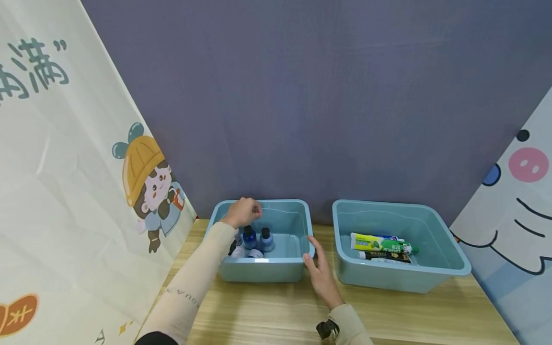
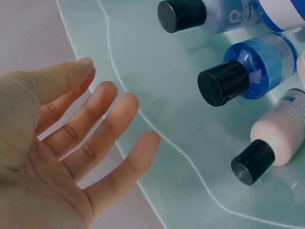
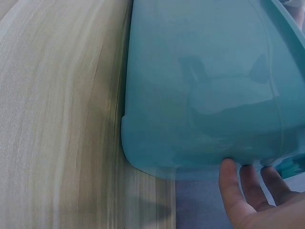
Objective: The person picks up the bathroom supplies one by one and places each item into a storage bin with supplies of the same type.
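In the head view, my left hand [image 1: 244, 212] hangs over the left side of a light blue plastic bin [image 1: 263, 272]. In the left wrist view its fingers [image 2: 102, 119] are spread and loosely bent, holding nothing. Below them, inside the bin, are several small capped bottles, among them a dark blue bottle [image 2: 259, 71], a pale pink bottle [image 2: 281, 129] and a light blue bottle [image 1: 266, 241]. My right hand [image 1: 322, 275] touches the bin's front right corner, with fairly straight fingertips [image 3: 228, 167] against the outer wall.
A second light blue bin [image 1: 401, 280] stands to the right on the wooden table [image 1: 258, 316]. In it lie a yellow-green toothpaste tube [image 1: 379, 243] and a black tube [image 1: 385, 257]. A grey-blue wall [image 1: 293, 96] rises behind both bins, with printed panels at either side.
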A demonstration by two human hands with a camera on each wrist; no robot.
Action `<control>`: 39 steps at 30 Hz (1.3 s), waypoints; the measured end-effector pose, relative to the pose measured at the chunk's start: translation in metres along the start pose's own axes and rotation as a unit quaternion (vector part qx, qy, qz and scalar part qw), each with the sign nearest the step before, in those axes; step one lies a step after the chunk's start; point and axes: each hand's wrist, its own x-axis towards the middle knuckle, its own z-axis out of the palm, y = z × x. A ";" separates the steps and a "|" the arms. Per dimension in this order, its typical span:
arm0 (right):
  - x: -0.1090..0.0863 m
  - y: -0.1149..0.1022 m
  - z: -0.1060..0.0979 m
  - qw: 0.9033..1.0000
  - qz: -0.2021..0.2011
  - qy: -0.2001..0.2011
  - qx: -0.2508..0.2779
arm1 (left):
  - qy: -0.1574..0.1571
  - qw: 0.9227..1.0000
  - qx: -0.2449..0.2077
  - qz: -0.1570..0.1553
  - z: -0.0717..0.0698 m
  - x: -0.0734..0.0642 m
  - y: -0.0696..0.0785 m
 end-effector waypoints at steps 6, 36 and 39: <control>0.001 0.000 0.001 1.000 -0.006 -0.001 0.008 | -0.004 1.000 -0.008 -0.005 -0.007 -0.009 0.000; 0.001 0.001 0.000 1.000 -0.006 -0.004 0.003 | 0.268 0.955 -0.119 0.043 0.016 -0.101 0.020; 0.000 0.000 0.000 1.000 -0.005 -0.005 0.004 | 0.294 0.947 -0.116 0.052 0.033 -0.110 0.024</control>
